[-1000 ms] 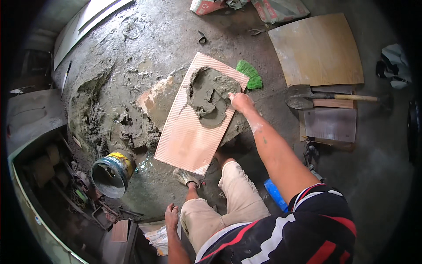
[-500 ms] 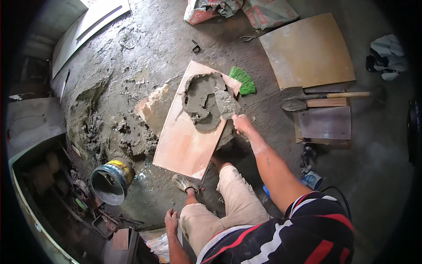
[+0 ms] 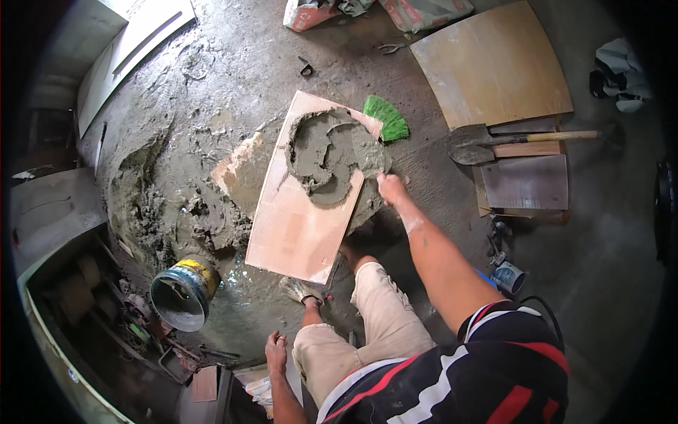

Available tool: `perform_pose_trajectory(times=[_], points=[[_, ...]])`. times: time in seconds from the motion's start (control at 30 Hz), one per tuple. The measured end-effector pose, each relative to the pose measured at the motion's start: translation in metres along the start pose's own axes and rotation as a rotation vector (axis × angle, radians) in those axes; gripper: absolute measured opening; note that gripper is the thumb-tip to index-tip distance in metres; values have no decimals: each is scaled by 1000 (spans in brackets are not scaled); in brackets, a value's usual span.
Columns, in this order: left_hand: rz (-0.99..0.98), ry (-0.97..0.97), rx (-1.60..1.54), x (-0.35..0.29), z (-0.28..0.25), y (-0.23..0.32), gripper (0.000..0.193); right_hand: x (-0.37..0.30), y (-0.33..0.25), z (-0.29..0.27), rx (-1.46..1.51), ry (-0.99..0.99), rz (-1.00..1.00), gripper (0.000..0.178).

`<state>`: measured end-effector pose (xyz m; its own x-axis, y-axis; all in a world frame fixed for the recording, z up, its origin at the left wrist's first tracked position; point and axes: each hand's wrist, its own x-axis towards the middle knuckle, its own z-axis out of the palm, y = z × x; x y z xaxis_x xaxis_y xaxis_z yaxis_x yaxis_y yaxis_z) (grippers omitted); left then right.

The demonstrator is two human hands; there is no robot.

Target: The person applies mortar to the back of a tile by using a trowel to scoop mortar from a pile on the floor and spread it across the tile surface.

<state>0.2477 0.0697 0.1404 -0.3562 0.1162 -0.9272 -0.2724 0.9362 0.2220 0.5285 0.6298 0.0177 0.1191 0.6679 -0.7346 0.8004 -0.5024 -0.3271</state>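
**Right Hand on Trowel, Mortar on Ribbed Tile: Head Camera Status**

I monitor the work area through the head camera.

**Right hand.** The right hand [image 3: 393, 189] is extended forward, its fingers wrapped around the handle end of a trowel [image 3: 369, 157]. The handle is mostly hidden by the grip. The blade is coated in grey mortar and lies at the right side of the mortar patch [image 3: 311, 150], across the tile's edge.

**Left hand.** The left hand [image 3: 276, 351] hangs beside the left knee, well apart from the tile. Its fingers are partly bent. I see no object in it, but I cannot determine how far the fingers close toward the palm.

**Workpiece.** The tile [image 3: 293, 230] is pinkish, rectangular and finely ribbed on its upper face. It lies at a slant ahead of the feet, its lower end near the left shoe [image 3: 301, 290]. The mortar patch covers much of its upper half, with a raised, uneven rim; the lower half shows bare ribs.

**Surroundings.** I locate green bristles [image 3: 385, 119] just beside the tile's upper right corner. A spread of wet mortar [image 3: 159, 205] occupies the floor to the left. A bucket [image 3: 185, 293] with a yellow band stands near that spread. To the right, a shovel [image 3: 526, 141] lies below a large tan board [image 3: 494, 67].
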Motion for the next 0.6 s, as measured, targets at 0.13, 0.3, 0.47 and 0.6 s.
perform_pose_trajectory(times=[0.13, 0.3, 0.47, 0.6], points=[[-11, 44, 22, -16, -20, 8, 47, -59, -32, 47, 358, -224, 208, 50], [-23, 11, 44, -9, -13, 5, 48, -53, -42, 16, -235, 69, -283, 53], [0, -45, 74, 6, 2, 5, 48, 2, -37, -44, -106, 62, -78, 55], [-23, 27, 13, 1, -23, -3, 48, -50, -50, -6, 318, -294, 324, 48]])
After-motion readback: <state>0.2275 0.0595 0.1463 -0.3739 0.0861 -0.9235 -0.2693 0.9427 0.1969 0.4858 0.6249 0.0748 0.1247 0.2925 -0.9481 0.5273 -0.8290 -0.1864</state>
